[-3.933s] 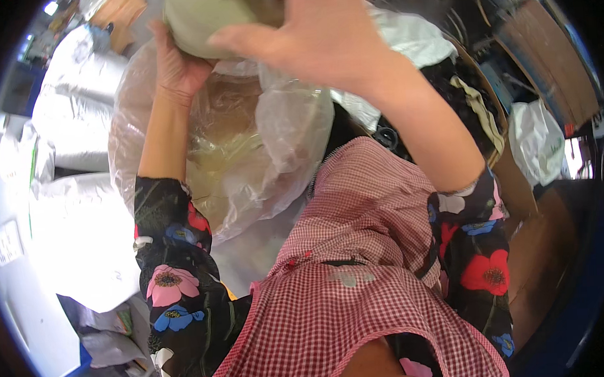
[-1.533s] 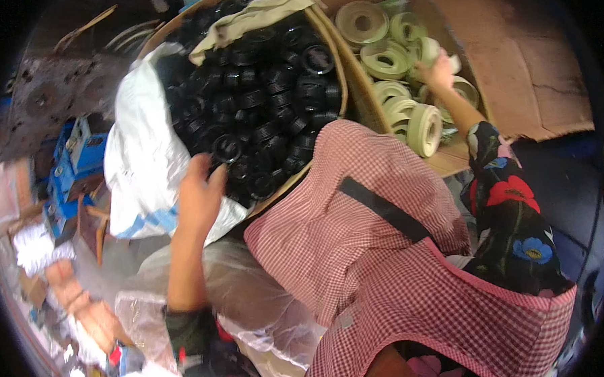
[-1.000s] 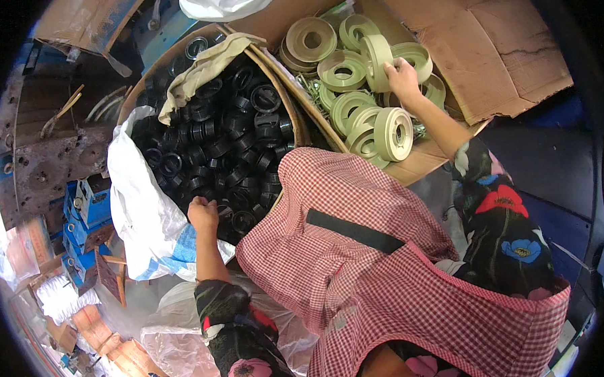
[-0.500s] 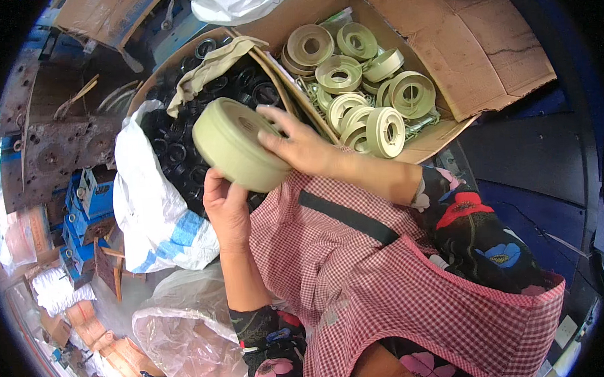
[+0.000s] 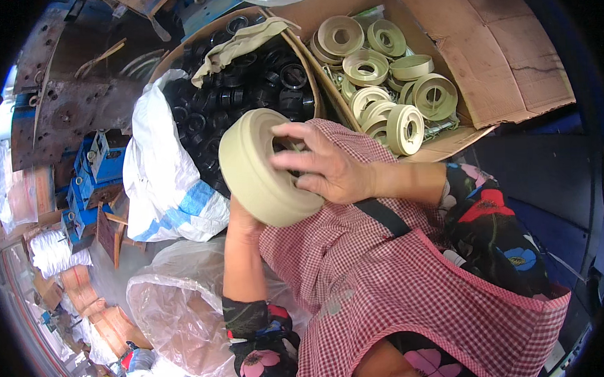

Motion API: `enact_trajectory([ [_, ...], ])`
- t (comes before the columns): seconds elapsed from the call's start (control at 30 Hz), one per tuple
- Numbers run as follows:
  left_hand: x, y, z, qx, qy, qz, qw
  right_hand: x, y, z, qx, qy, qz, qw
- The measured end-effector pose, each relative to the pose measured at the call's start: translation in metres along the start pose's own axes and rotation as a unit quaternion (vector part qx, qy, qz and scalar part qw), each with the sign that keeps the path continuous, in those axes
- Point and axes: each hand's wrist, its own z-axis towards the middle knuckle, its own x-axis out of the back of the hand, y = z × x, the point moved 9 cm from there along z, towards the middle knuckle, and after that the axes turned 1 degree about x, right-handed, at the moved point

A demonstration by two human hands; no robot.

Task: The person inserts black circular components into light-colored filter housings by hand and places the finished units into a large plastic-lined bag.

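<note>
I hold a pale cream-green plastic ring-shaped part (image 5: 253, 174), thick-walled with a round opening in its face, tilted in front of my apron. My left hand (image 5: 244, 221) supports it from below and behind; its fingers are hidden by the part. My right hand (image 5: 328, 164) is on the face, with bent fingers reaching into the central opening. Just behind my hands is a box of black plastic rings (image 5: 217, 101). To its right, several similar cream rings (image 5: 405, 129) lie heaped in an open cardboard box (image 5: 477, 113).
A white woven sack (image 5: 163, 174) drapes over the near left side of the black parts' box. A strip of beige cloth (image 5: 235, 50) lies across the black rings. Clear plastic bagging (image 5: 179, 302) sits at lower left, with blue metal machinery (image 5: 95, 170) beyond.
The held ring has turned so its open face shows more toward me. My right fingers have moved into its opening, and my left fingers have gone behind it. The view has shifted slightly.
</note>
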Motion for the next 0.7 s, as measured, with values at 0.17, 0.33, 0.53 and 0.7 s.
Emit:
enact_trajectory([
  [0.17,0.017,-0.018,0.002,0.05,-0.088,-0.194,0.976,-0.012,-0.023,0.005,0.222,-0.075,-0.069,0.97],
  [0.33,0.001,-0.012,0.0,0.11,-0.197,-0.231,0.946,-0.007,-0.035,0.006,0.243,-0.062,-0.068,0.966],
  [0.53,-0.002,0.0,0.018,-0.011,-0.036,-0.105,0.994,0.002,-0.002,0.013,0.083,-0.024,0.001,0.996],
  [0.7,-0.01,0.016,0.011,-0.034,0.016,0.035,0.999,0.012,-0.011,0.012,0.013,0.046,0.032,0.998],
])
